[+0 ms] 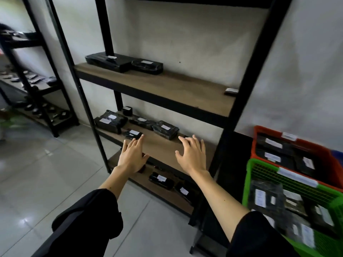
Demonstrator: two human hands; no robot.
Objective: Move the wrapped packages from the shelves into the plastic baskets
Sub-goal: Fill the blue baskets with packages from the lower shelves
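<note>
The person is wearing a loose black top of soft, matte fabric. Its wide black left sleeve (87,216) is ending just past the elbow in a rounded, folded hem, leaving the forearm bare. The matching black right sleeve (259,236) is ending at about the same place, its edge curving across the arm. The bare left hand (132,156) and the bare right hand (192,156) are showing no gloves, rings, watch or bracelet, and both wrists are uncovered.
</note>
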